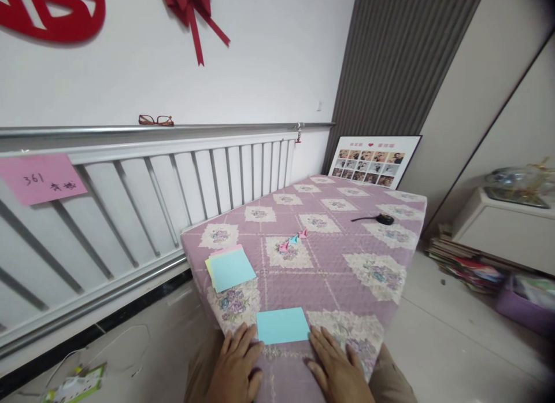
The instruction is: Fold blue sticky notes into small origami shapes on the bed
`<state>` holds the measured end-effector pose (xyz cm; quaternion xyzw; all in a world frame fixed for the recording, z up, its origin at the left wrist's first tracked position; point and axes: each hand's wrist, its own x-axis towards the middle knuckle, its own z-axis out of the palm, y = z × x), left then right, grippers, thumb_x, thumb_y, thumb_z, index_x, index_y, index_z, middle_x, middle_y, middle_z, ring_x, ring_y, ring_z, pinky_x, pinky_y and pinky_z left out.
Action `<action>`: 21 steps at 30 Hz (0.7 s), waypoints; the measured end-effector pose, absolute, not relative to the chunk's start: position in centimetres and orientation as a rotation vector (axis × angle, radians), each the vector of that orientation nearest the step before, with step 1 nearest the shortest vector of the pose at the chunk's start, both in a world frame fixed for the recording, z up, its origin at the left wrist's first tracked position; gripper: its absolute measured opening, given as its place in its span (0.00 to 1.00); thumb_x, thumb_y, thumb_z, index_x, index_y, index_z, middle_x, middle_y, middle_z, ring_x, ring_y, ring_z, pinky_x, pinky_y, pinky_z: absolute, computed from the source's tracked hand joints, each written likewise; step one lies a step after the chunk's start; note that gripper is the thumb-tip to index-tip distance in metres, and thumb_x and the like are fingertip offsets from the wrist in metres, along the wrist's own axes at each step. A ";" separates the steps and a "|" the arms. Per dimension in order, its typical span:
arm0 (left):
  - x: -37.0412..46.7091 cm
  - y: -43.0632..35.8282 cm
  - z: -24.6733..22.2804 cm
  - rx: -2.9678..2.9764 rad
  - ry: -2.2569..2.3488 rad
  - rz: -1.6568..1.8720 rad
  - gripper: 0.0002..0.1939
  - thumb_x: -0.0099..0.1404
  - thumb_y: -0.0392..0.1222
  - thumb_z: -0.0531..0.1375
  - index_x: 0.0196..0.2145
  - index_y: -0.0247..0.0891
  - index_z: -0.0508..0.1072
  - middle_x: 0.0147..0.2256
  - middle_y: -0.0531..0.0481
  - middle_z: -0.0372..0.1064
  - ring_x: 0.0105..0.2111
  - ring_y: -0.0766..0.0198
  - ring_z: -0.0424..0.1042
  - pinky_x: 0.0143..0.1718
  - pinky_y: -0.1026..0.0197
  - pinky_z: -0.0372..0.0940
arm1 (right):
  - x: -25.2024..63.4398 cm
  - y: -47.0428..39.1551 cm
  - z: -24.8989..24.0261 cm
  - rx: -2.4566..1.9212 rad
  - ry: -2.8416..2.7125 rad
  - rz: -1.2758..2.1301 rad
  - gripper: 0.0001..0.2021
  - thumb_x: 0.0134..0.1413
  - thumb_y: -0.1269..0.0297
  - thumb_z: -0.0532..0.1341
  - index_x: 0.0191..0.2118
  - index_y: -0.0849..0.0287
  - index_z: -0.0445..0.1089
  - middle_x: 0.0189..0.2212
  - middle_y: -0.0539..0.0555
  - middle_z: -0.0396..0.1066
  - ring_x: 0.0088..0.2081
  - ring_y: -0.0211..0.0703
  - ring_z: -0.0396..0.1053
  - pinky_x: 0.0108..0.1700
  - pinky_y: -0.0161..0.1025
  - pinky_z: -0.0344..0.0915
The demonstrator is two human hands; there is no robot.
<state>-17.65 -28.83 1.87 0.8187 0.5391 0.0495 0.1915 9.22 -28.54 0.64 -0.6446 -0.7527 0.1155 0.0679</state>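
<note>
A light blue rectangle of paper (283,326) lies flat on the purple flowered tablecloth (288,380) close in front of me. My left hand (237,362) rests flat on the cloth at the paper's left corner, fingers stretched out. At its right corner lies my right hand (336,362), also flat with fingers spread. Neither hand grips anything. Farther left is a stack of coloured sheets (233,268), blue on top with pink and yellow edges showing. Beyond the paper, small pink and blue folded pieces (293,240) stand in a short row.
A black tape-like object with a strap (384,219) lies on the table's right side. A framed photo board (373,160) leans at the far end. Along the left runs a white radiator (234,177) with glasses (156,120) above it. A power strip (78,385) is on the floor.
</note>
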 end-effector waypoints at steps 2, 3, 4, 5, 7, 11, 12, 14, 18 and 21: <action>-17.6 -29.0 2.2 2.289 1.513 0.130 0.29 0.60 0.36 0.53 0.59 0.50 0.60 0.65 0.54 0.42 0.64 0.52 0.41 0.62 0.40 0.39 | 9.6 -28.4 1.0 -2.041 -2.180 0.237 0.22 0.58 0.54 0.51 0.58 0.49 0.63 0.61 0.50 0.57 0.63 0.56 0.50 0.58 0.65 0.46; -17.5 -29.0 2.3 2.285 1.513 0.125 0.29 0.60 0.36 0.53 0.59 0.50 0.60 0.65 0.54 0.42 0.64 0.52 0.41 0.62 0.40 0.39 | 9.4 -28.3 1.2 -2.075 -2.128 0.171 0.21 0.58 0.55 0.51 0.56 0.48 0.64 0.60 0.51 0.59 0.62 0.57 0.51 0.57 0.66 0.47; -17.5 -29.0 2.4 2.286 1.514 0.124 0.29 0.60 0.36 0.53 0.59 0.50 0.60 0.65 0.54 0.42 0.64 0.52 0.41 0.62 0.40 0.39 | 8.9 -28.3 1.5 -2.085 -2.086 0.113 0.20 0.58 0.57 0.51 0.54 0.48 0.66 0.59 0.51 0.61 0.62 0.58 0.53 0.57 0.66 0.48; -17.4 -29.0 2.4 2.289 1.516 0.123 0.29 0.60 0.36 0.53 0.59 0.50 0.60 0.65 0.54 0.42 0.64 0.52 0.41 0.62 0.40 0.39 | 8.1 -28.2 1.7 -2.058 -2.062 0.065 0.19 0.58 0.58 0.51 0.54 0.48 0.66 0.58 0.52 0.62 0.61 0.58 0.54 0.56 0.66 0.49; -17.4 -29.0 2.5 2.300 1.516 0.116 0.29 0.60 0.36 0.53 0.59 0.49 0.61 0.65 0.53 0.42 0.64 0.51 0.41 0.62 0.39 0.39 | 5.8 -28.3 1.8 -1.876 -2.143 0.072 0.18 0.59 0.60 0.52 0.54 0.49 0.67 0.56 0.54 0.65 0.58 0.57 0.59 0.56 0.62 0.53; -17.5 -28.9 2.3 2.329 1.492 0.102 0.27 0.61 0.38 0.53 0.59 0.47 0.60 0.65 0.51 0.42 0.64 0.51 0.41 0.62 0.39 0.40 | 1.0 -28.9 1.0 -1.514 -2.336 0.201 0.20 0.55 0.65 0.58 0.54 0.49 0.66 0.53 0.53 0.69 0.55 0.53 0.64 0.56 0.54 0.56; -17.6 -28.9 2.3 2.339 1.485 0.105 0.27 0.62 0.38 0.53 0.59 0.47 0.60 0.65 0.51 0.42 0.64 0.51 0.41 0.62 0.39 0.40 | 0.4 -29.0 0.6 -1.459 -2.356 0.233 0.20 0.54 0.65 0.59 0.54 0.49 0.66 0.53 0.52 0.69 0.54 0.51 0.65 0.56 0.51 0.57; -17.6 -28.9 2.1 2.351 1.485 0.118 0.28 0.61 0.37 0.54 0.59 0.47 0.60 0.65 0.51 0.42 0.64 0.51 0.41 0.62 0.39 0.40 | 0.3 -29.2 -0.1 -1.451 -2.350 0.261 0.19 0.55 0.64 0.58 0.53 0.49 0.67 0.52 0.51 0.70 0.54 0.49 0.66 0.56 0.49 0.57; -17.4 -29.0 1.8 2.330 1.525 0.155 0.28 0.59 0.34 0.54 0.58 0.47 0.62 0.65 0.51 0.44 0.64 0.51 0.42 0.62 0.38 0.41 | 4.1 -29.1 -0.9 -1.641 -2.278 0.209 0.18 0.60 0.58 0.53 0.54 0.50 0.67 0.53 0.53 0.69 0.55 0.53 0.64 0.55 0.57 0.56; -17.2 -29.0 1.9 2.300 1.544 0.158 0.28 0.59 0.33 0.54 0.57 0.46 0.63 0.64 0.51 0.44 0.64 0.50 0.43 0.61 0.38 0.41 | 8.0 -28.8 -1.0 -1.830 -2.130 0.111 0.18 0.59 0.57 0.53 0.52 0.51 0.68 0.52 0.55 0.69 0.54 0.55 0.65 0.53 0.58 0.56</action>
